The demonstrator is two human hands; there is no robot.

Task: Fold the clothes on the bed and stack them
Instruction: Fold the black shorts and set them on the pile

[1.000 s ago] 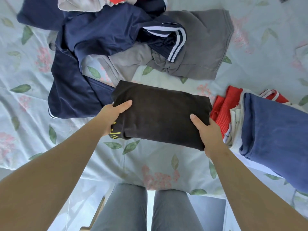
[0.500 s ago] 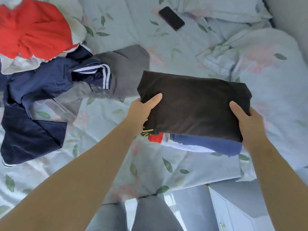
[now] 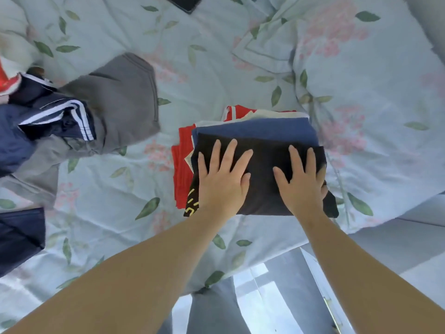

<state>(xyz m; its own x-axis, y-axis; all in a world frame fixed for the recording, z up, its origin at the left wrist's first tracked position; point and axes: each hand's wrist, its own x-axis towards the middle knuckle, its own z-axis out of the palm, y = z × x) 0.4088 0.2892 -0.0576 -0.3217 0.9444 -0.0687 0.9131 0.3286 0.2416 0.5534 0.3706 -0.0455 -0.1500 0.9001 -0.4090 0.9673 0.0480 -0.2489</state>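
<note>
A folded black garment (image 3: 265,162) with yellow print lies on top of a stack of folded clothes: a blue piece (image 3: 255,127), a white one and a red one (image 3: 181,174) show beneath it. My left hand (image 3: 222,179) presses flat on the black garment's left half, fingers spread. My right hand (image 3: 301,184) presses flat on its right half. Unfolded clothes lie at the left: a grey garment (image 3: 125,97) and a navy one with white stripes (image 3: 55,121).
The bed (image 3: 216,68) has a pale floral sheet. A dark phone (image 3: 185,3) lies at the top edge. A pillow (image 3: 361,68) sits to the right of the stack. Another navy piece (image 3: 19,237) hangs at the left edge. A white cabinet (image 3: 409,249) stands at the lower right.
The black garment was carried right from the middle of the bed and set down on the stack. Both hands let go of its edges and now press flat on top.
</note>
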